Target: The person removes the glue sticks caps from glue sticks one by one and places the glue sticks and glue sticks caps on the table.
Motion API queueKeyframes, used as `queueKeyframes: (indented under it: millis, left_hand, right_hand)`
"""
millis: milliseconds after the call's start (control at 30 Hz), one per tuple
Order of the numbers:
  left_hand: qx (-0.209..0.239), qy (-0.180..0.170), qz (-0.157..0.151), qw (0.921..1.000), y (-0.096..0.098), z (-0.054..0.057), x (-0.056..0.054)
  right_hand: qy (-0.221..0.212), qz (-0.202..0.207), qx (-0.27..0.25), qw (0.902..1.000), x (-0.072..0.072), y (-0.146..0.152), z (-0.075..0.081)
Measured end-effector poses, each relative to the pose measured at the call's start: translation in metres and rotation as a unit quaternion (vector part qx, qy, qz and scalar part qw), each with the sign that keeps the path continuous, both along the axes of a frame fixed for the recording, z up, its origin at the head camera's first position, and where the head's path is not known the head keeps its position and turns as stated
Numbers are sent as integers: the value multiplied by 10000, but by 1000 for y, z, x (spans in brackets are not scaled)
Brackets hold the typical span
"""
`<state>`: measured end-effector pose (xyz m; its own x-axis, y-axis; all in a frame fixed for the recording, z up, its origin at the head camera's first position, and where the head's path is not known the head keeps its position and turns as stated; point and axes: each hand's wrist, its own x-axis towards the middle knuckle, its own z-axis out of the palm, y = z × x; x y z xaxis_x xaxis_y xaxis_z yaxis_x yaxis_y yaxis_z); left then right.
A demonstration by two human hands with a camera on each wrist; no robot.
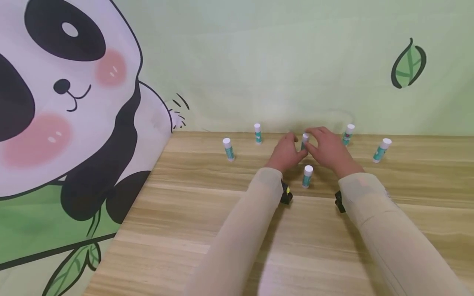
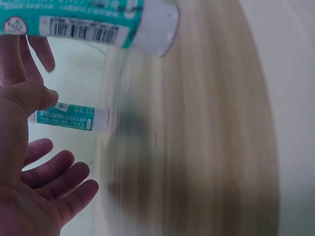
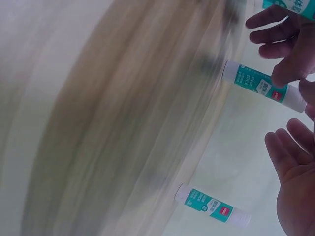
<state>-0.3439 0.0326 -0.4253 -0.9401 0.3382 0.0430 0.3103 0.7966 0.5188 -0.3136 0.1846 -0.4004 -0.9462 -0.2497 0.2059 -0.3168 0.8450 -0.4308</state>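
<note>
Backdrop: pale green cloth (image 1: 259,61) behind the work, printed with a large panda (image 1: 81,98).
Surface: wood-grained, bare in the foreground (image 1: 207,238), its far edge meeting the cloth.
Sleeves: left (image 1: 240,230) and right (image 1: 392,226), both light-coloured, reaching forward from the near side.
Right hand: (image 1: 331,150) thumb and forefinger set narrow about the cap of the centre glue stick, other fingers free; cannot tell whether they pinch it.
Left hand: (image 1: 286,153) wide, fingers apart, thumb across the near side of the same stick; firm contact not confirmed.
Centre glue stick: (image 3: 255,79) between the two hands, near the far edge; long axis upright, cap uppermost. It lies to the right of the left hand and to the left of the right hand. Neither hand is clearly nearer; the right is at the cap, the left thumb alongside.
Other glue sticks: five, all upright and apart: front (image 1: 307,177), nearer the person; far left (image 1: 228,149); rear left (image 1: 257,134); rear right (image 1: 348,134); far right (image 1: 382,150).
Cap: (image 1: 305,135) white, on the centre stick.
</note>
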Motion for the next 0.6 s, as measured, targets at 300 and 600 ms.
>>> queueKeyframes:
  millis: [300,600]
  left_hand:
    - [436,-156,113,9989,4,-2,-3]
    - [776,-193,169,9967,6,-5,-5]
  right_hand:
    - [142,81,-68,9998,-2,-5,3]
    - [101,192,-38,9998,-3,-10,5]
